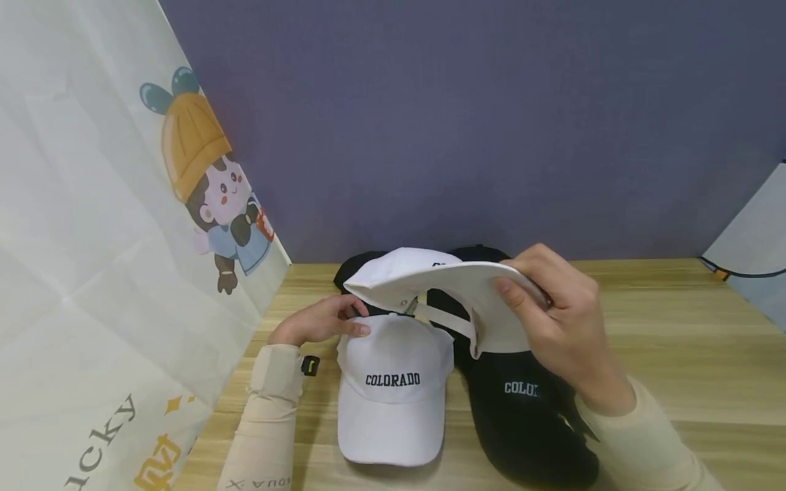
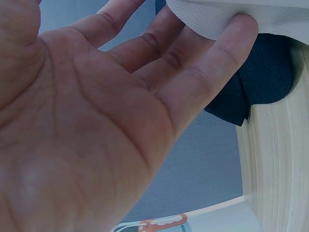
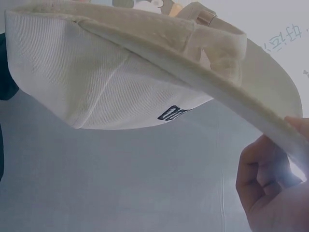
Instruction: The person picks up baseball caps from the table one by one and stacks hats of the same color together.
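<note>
My right hand (image 1: 561, 320) pinches the brim of a white cap (image 1: 405, 269), thumb on the brim's underside. This cap is raised and tilted, its inside and back strap facing me; part of its dark lettering shows in the right wrist view. Below it, a white COLORADO cap (image 1: 393, 389) rests on the wooden table, brim toward me. My left hand (image 1: 319, 320) is at that cap's top left, fingers loosely extended. In the left wrist view a fingertip (image 2: 244, 29) touches white ribbed fabric (image 2: 203, 17); which white cap this is I cannot tell.
A black cap with white lettering (image 1: 528, 423) lies right of the white cap on the table (image 1: 675, 382). More black headwear (image 1: 356, 269) shows behind the white caps, partly hidden. A dark blue-grey panel (image 1: 491, 123) stands at the back, a printed white sheet (image 1: 92, 225) at left.
</note>
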Available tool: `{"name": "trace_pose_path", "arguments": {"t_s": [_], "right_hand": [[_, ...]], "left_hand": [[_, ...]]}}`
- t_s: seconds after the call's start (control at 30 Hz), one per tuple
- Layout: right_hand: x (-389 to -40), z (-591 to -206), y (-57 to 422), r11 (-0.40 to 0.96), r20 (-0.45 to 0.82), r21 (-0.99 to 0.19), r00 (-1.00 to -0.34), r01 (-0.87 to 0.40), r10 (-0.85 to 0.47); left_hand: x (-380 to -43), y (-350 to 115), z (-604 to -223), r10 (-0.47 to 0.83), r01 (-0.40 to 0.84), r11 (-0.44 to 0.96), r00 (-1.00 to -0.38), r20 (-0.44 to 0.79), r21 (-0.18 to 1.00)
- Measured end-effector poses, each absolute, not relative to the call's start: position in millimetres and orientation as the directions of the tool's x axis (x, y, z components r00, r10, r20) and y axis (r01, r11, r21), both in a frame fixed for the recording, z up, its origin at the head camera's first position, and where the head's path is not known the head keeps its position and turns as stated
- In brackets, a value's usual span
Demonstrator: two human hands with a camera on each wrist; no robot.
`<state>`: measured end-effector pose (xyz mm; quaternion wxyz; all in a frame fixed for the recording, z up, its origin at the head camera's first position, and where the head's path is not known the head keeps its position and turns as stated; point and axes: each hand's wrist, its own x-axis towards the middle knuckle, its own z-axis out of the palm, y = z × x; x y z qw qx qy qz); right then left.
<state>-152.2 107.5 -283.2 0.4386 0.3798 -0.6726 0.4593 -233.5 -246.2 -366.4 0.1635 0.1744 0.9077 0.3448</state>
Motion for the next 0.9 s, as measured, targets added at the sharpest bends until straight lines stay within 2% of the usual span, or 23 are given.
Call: {"name": "trace_pose_path", "arguments": {"t_s": [0.5, 0.73, 0.9], "right_hand": [[-145.5, -291.3, 92.5, 0.276, 0.936, -0.244, -0.3, -0.93, -0.183], [-142.8, -297.4, 84.5, 0.258, 0.93, -0.24, -0.298, -0.936, -0.217], [-140.7, -300.2, 79.3, 0.241, 0.927, -0.229, -0.287, -0.943, -0.242]], "left_hand": [[-229.3, -247.0, -367.7, 0.481, 0.223, 0.593, -0.868, -0.119, 0.774], [-229.8, -248.7, -367.2, 0.52, 0.308, 0.597, -0.851, -0.065, 0.741], [-228.6, -252.2, -365.5, 0.487, 0.335, 0.673, -0.872, -0.055, 0.659]]}}
